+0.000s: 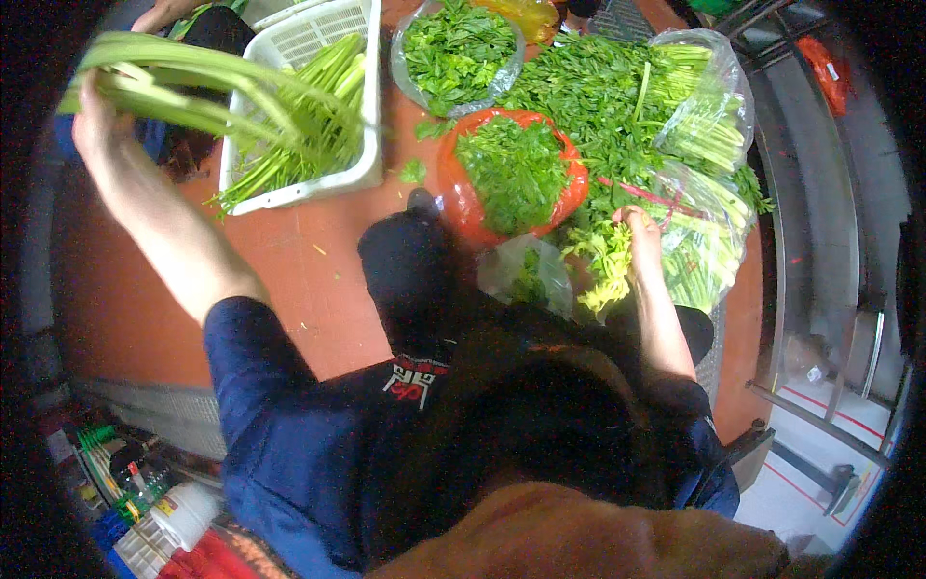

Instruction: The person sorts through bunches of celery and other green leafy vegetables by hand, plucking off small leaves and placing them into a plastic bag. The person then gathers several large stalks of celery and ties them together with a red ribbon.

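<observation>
My left hand [101,119] is raised at the far left and grips a bunch of long celery stalks [195,79], blurred, which reach right across a white plastic basket [307,192]. Trimmed celery stalks [336,72] lie inside that basket. On the other side, my right hand [642,235] pinches a tuft of yellow-green celery leaves [608,264]. Just left of this tuft, an orange-red plastic bag [452,192] stands open, full of cut leaves [514,174]. Bunches of leafy celery [586,94] are heaped beyond my right hand, some wrapped in clear plastic [705,268].
A clear bag of leaves [463,54] stands behind the orange-red one. Close to my legs is a small translucent bag [524,275]. Another person's hand [163,13] shows at upper left. A metal frame [778,217] runs along the right. Leaf scraps [412,172] dot the reddish floor [145,289].
</observation>
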Demonstrator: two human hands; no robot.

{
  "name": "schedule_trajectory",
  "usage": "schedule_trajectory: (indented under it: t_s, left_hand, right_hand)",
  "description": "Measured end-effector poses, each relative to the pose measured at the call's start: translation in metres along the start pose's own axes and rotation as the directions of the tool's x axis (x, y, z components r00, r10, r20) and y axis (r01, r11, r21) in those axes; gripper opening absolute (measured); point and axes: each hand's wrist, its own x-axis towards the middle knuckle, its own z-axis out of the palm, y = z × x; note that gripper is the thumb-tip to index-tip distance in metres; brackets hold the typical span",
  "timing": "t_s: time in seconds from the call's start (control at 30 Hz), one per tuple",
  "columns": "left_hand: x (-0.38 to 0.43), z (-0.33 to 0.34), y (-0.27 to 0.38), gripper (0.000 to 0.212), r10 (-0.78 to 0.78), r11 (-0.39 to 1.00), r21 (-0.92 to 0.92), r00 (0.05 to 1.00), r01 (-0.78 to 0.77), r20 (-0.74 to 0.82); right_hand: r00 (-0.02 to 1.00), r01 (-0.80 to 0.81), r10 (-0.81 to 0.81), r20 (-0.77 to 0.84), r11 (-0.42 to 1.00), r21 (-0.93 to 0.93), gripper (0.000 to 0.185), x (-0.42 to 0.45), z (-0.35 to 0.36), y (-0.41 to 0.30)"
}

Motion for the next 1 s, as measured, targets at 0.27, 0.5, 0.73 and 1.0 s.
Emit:
schedule_trajectory:
  t_s: [0.27,0.5,0.73,1.0]
  left_hand:
    - [0.133,0.136,-0.107,0.071,-0.028,-0.079,0.953,0.956,-0.293,0.292]
    - [0.006,0.148,-0.278,0.060,-0.176,0.593,0.684,0.761,-0.424,0.624]
    - [-0.333,0.194,-0.197,0.044,-0.589,0.672,0.366,-0.166,-0.644,0.791]
    - [-0.487,0.102,-0.267,0.050,-0.795,0.354,0.575,0.087,-0.737,0.601]
  right_hand:
    - [0.999,-0.050,0.049,-0.023,0.998,-0.045,0.015,0.021,0.016,0.015]
    - [0.996,-0.094,0.094,-0.005,0.993,-0.078,0.016,0.030,0.007,0.032]
    - [0.980,-0.051,0.030,-0.198,0.994,-0.101,0.015,0.017,-0.040,0.061]
    - [0.919,-0.119,0.097,0.383,0.992,0.034,0.021,-0.026,0.028,0.248]
